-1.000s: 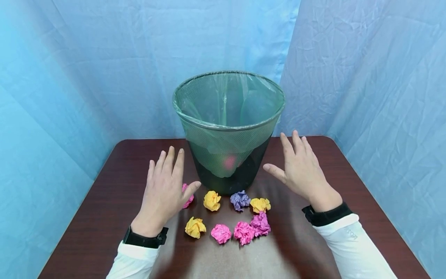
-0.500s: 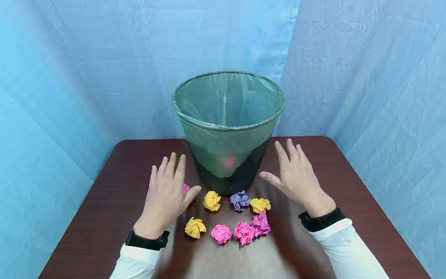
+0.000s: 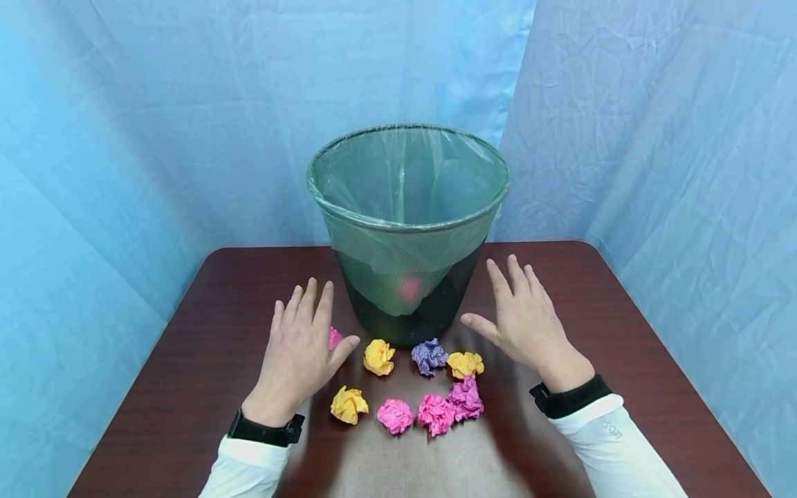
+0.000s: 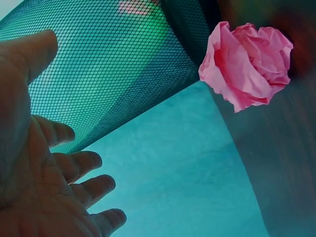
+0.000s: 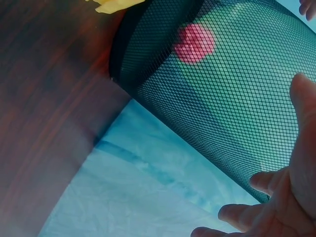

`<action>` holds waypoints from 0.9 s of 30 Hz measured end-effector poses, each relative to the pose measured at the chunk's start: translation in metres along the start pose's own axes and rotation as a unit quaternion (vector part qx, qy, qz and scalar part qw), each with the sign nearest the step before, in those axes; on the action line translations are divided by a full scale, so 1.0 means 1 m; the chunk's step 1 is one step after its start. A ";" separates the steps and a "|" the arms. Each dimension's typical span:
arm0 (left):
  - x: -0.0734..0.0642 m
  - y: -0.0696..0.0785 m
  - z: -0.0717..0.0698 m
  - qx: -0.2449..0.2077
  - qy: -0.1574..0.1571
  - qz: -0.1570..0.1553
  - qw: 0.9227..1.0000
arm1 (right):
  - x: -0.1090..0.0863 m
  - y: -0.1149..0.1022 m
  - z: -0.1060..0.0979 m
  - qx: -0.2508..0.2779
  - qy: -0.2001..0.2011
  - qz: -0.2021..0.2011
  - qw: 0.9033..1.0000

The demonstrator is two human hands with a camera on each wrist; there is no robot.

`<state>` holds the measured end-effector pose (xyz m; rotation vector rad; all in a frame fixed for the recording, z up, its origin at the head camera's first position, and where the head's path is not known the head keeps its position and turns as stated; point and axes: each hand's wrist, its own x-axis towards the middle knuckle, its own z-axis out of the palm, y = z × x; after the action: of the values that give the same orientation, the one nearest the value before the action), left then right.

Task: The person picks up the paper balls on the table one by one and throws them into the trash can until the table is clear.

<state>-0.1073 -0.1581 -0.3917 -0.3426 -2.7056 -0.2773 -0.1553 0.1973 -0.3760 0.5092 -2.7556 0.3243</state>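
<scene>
A black mesh wastebasket [image 3: 405, 330] with a green plastic liner [image 3: 367, 245] stands upright at the table's far middle. In front of it lie several crumpled paper balls: yellow ones [image 3: 378, 357], a violet one [image 3: 429, 357], a magenta one [image 3: 465, 399] and pink ones [image 3: 395, 416]. My left hand [image 3: 297, 353] hovers left of the basket, fingers straight, holding nothing; it partly hides a pink paper ball [image 3: 335, 338], fully seen in the left wrist view [image 4: 247, 64]. To the basket's right, my right hand [image 3: 530, 321] is spread with nothing in it. Something pink [image 5: 195, 43] shows through the mesh.
The dark brown wooden table [image 3: 187, 387] has rounded far corners. Light blue cloth [image 3: 218, 124] hangs behind and on both sides. Black bands [image 3: 569, 398] circle both wrists over white sleeves.
Both hands have come slightly nearer the table's front, and the right hand has also shifted left. Basket and paper balls stay where they were.
</scene>
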 end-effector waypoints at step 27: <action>-0.011 -0.006 0.024 0.000 -0.041 -0.008 0.999 | -0.018 -0.006 0.024 0.002 -0.050 0.014 0.999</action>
<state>-0.1077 -0.1605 -0.4189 -0.3386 -2.7905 -0.2740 -0.1440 0.1911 -0.4030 0.5018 -2.8606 0.3179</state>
